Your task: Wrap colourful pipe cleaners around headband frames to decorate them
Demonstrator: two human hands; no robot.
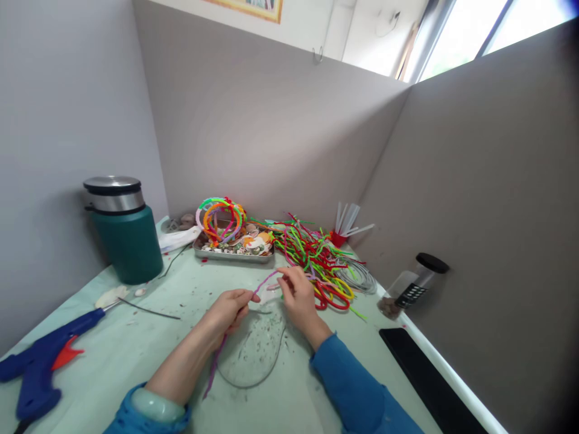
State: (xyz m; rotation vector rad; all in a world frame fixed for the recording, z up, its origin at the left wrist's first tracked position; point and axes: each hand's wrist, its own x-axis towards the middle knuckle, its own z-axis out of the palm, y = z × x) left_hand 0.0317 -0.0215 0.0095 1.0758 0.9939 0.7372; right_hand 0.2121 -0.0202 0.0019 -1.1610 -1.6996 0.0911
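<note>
A purple pipe cleaner (266,280) is pinched in my left hand (230,310), and its tail hangs below that hand toward the table. My right hand (298,299) is to the right, its thumb and fingers closed on the upper end of the same pipe cleaner. Under and between the hands, a thin grey wire (253,386) curves in an open loop on the pale green table cover (181,355). Where the wire's upper ends meet the hands is partly hidden.
Behind stand a metal tray (235,258) with colourful rings (221,220), and a pile of pipe cleaners (307,244) beside scissors (332,296). A green bottle (126,241) and blue glue gun (58,346) are left; a clear jar (411,286) and black strip (425,374) lie right.
</note>
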